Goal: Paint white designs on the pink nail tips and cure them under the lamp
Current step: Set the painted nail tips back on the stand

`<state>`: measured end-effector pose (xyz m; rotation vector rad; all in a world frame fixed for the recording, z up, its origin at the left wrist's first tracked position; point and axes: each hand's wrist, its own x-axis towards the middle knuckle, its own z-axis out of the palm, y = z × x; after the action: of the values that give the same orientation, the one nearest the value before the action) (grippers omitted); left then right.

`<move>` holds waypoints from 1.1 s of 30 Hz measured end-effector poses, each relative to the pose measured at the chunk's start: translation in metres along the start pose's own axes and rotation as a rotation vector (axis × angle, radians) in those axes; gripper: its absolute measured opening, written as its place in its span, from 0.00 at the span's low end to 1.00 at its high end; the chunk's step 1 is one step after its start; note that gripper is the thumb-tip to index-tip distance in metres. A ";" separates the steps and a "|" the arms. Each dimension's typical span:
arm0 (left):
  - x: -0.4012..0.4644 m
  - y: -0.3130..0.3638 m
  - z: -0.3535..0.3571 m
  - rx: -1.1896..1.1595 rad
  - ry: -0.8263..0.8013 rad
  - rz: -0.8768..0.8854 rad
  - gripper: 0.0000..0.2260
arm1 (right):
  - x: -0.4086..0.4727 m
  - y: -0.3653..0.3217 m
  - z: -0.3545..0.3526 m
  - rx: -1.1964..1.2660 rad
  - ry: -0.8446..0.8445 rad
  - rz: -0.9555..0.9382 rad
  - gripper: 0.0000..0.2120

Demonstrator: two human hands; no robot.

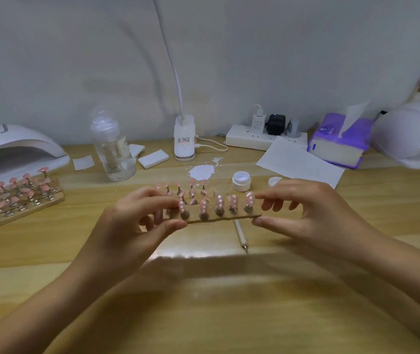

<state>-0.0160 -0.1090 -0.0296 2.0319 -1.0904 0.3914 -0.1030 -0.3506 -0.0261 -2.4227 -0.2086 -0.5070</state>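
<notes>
Clear bottle [113, 149]: standing upright on the table, well beyond the left hand.
White pads [152, 159]: lying flat just right of the bottle.
Desk lamp base [184, 139]: sitting at the back, its white neck curving up out of view.
Power strip [260, 137]: lying against the wall, far beyond the right hand, carrying white and black plugs.
Tissue box [339, 141]: purple, sitting right of the strip, one tissue poking up.
Paper sheet [300, 162]: lying flat beyond the right hand.

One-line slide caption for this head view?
Both hands, left hand and right hand, hold a wooden strip of white-dotted pink nail tips above the table.
</notes>
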 end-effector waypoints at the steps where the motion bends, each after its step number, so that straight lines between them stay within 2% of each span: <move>1: 0.005 0.002 0.003 -0.018 -0.006 0.013 0.12 | -0.002 0.001 -0.006 0.000 -0.017 -0.001 0.13; 6: 0.043 0.026 0.038 -0.081 -0.025 0.128 0.11 | -0.012 0.012 -0.051 -0.034 -0.076 0.062 0.11; 10: 0.076 0.051 0.086 -0.190 -0.046 0.078 0.09 | -0.027 0.035 -0.098 -0.200 -0.069 0.140 0.04; 13: 0.097 0.073 0.124 -0.299 -0.033 0.047 0.11 | -0.041 0.051 -0.128 -0.331 0.004 0.158 0.07; 19: 0.122 0.123 0.200 -0.594 0.001 -0.175 0.14 | -0.067 0.083 -0.187 -0.561 0.025 0.290 0.07; 23: 0.133 0.153 0.241 -0.742 -0.057 -0.325 0.09 | -0.082 0.104 -0.221 -0.737 -0.010 0.478 0.10; 27: 0.142 0.167 0.267 -0.865 -0.153 -0.426 0.06 | -0.080 0.124 -0.240 -0.971 -0.139 0.720 0.13; 29: 0.142 0.164 0.274 -0.874 -0.151 -0.479 0.07 | -0.075 0.133 -0.244 -0.963 -0.145 0.811 0.14; 33: 0.145 0.154 0.275 -0.982 -0.094 -0.616 0.11 | -0.065 0.148 -0.247 -0.869 -0.029 0.943 0.14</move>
<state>-0.0796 -0.4498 -0.0476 1.3659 -0.4739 -0.4850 -0.1971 -0.6220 0.0407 -2.9114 1.3340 -0.1048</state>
